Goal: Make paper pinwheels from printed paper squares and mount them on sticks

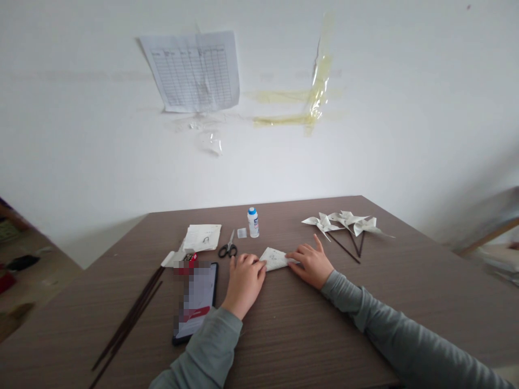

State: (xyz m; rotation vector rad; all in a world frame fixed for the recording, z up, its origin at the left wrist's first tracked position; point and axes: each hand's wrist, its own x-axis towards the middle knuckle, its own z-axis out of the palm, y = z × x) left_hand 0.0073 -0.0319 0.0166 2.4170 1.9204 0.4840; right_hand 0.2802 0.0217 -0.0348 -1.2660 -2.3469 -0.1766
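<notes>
A folded piece of white paper with printed marks lies on the table between my two hands. My left hand holds its left corner, the fingers bent together over it. At the opposite corner, my right hand grips the paper between thumb and fingers, with one finger raised. Just left of my left hand are black-handled scissors, points away from me. A white glue bottle with a blue cap stands upright behind the paper, beside a small clear square.
Several paper pinwheels on dark sticks lie at the back right. On the left are stacked paper sheets, a small red box, dark sticks and a phone. The brown table meets a white wall.
</notes>
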